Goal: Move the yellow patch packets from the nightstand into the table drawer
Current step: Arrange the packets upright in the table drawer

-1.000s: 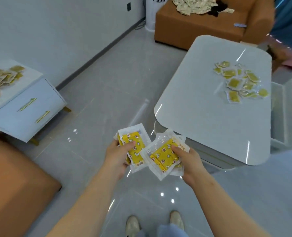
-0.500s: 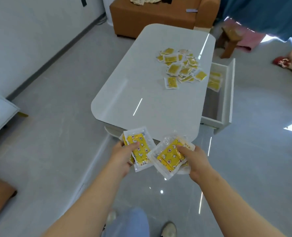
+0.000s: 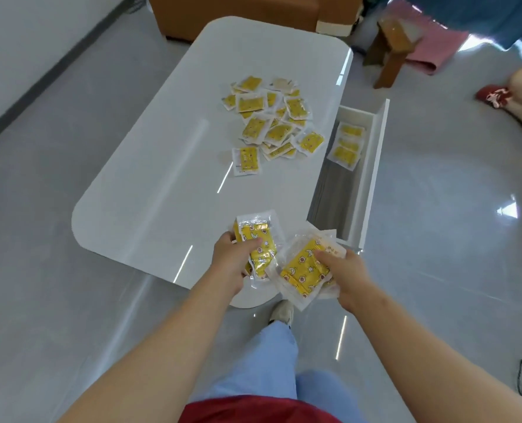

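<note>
Small print on the yellow patch packets (image 3: 303,270) is too blurred to read.

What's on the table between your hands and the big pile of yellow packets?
Nothing. The head view shows only bare white table between the pile and the packets held by the left hand and right hand.
</note>
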Motion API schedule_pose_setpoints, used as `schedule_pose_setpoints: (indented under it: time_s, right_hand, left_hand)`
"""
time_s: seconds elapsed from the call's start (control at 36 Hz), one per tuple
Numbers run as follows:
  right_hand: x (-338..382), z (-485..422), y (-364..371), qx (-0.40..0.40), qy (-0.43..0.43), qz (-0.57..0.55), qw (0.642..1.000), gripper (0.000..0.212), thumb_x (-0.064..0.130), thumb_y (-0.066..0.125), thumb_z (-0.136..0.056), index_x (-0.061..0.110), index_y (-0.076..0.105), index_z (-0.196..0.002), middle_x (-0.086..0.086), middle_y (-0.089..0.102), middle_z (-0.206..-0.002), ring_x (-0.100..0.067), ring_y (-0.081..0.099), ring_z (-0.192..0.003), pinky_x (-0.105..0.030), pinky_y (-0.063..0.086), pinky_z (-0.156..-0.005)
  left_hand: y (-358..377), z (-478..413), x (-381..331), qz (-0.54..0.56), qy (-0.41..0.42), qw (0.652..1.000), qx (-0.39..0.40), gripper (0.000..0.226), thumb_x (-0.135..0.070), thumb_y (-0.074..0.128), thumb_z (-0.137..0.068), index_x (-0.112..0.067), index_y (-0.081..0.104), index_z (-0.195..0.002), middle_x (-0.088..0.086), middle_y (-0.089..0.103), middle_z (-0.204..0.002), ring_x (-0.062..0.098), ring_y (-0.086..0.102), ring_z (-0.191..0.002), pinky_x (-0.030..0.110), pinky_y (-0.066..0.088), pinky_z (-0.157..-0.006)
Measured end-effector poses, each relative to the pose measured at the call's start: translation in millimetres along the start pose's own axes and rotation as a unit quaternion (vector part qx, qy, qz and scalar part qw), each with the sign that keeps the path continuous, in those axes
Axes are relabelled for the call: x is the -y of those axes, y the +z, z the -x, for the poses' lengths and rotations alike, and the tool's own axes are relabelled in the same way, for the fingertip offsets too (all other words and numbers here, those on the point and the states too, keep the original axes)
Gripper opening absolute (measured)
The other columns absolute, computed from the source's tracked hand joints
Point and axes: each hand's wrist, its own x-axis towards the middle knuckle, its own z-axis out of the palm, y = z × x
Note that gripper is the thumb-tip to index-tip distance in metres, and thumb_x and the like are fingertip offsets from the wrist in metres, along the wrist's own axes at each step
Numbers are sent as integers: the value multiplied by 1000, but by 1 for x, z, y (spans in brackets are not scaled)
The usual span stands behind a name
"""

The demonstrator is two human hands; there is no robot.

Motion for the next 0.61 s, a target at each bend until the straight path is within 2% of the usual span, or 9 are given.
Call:
schedule_pose_setpoints:
  time_s: [0.06, 0.17, 0.31, 0.39, 0.47, 0.61]
  right_hand:
    - [23, -22, -10, -1, 7, 10, 1000, 11, 9, 61, -88, 16, 53, -89, -2, 63, -79, -20, 62, -73, -39, 51, -73]
    - [64, -65, -28, 12, 22, 26, 999, 20, 11, 62, -88, 11, 53, -106, -3, 64, -84, -24, 64, -80, -41, 52, -75]
    - [110, -126, -56, 31, 32, 63, 997, 15, 12, 61, -89, 13, 51, -101, -1, 62, -77, -18, 62, -68, -33, 50, -61]
    - [136, -170, -75, 56, 34, 96, 993, 21, 13, 61, -89, 12, 51, -107, -2, 62, -80, -17, 62, -68, -32, 50, -59]
    - [165, -215, -94, 81, 34, 133, 987, 23, 13, 62, -88, 12, 50, -108, -1, 61, -79, -16, 61, -67, -31, 50, -56]
    - [216, -284, -118, 138, 30, 224, 964, 19, 10, 64, -85, 11, 53, -101, -9, 65, -90, -25, 63, -79, -39, 53, -76]
  left_hand:
    - [27, -12, -14, -12, 0, 1000, -4, 22, 0, 65, -83, -17, 52, -86, 6, 62, -88, 22, 62, -75, 45, 52, -82]
    - [70, -37, -36, -28, -12, 999, -26, 20, -2, 66, -82, -16, 53, -86, 8, 63, -89, 25, 63, -76, 46, 52, -83]
    - [128, -71, -53, -30, -25, 998, -52, 20, -3, 67, -81, -16, 54, -90, 9, 64, -93, 26, 64, -79, 41, 53, -77]
    - [168, -94, -58, -18, -31, 997, -74, 24, -4, 67, -81, -14, 55, -99, 12, 65, -103, 31, 65, -91, 45, 53, -82]
    - [211, -114, -61, -1, -43, 993, -107, 22, -6, 67, -82, -16, 54, -96, 12, 65, -106, 32, 64, -96, 48, 52, -87]
    - [276, -140, -66, 69, -55, 983, -160, 32, -5, 67, -82, -12, 52, -109, 12, 64, -109, 32, 63, -98, 52, 51, -89]
